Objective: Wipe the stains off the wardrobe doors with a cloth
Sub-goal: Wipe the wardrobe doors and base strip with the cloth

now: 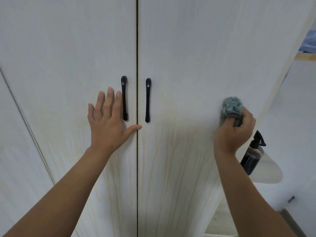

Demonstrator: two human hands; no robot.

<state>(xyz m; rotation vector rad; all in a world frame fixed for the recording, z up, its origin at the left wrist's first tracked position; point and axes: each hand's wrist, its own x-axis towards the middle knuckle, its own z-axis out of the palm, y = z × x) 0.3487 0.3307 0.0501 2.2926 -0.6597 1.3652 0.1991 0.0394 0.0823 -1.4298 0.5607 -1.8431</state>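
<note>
Right grip [234,132] is being used to hold a bunched blue-green cloth [232,105], fingers curled round it, against the right wardrobe door [196,57] at centre right of the frame. Left grip [106,120] is being pressed flat, fingers straight and spread, on the left wardrobe door [68,57], just beside its black handle [124,98], thumb tip at the gap between the doors. Yellowish drip stains [171,159] are being shown down both doors' lower halves.
</note>
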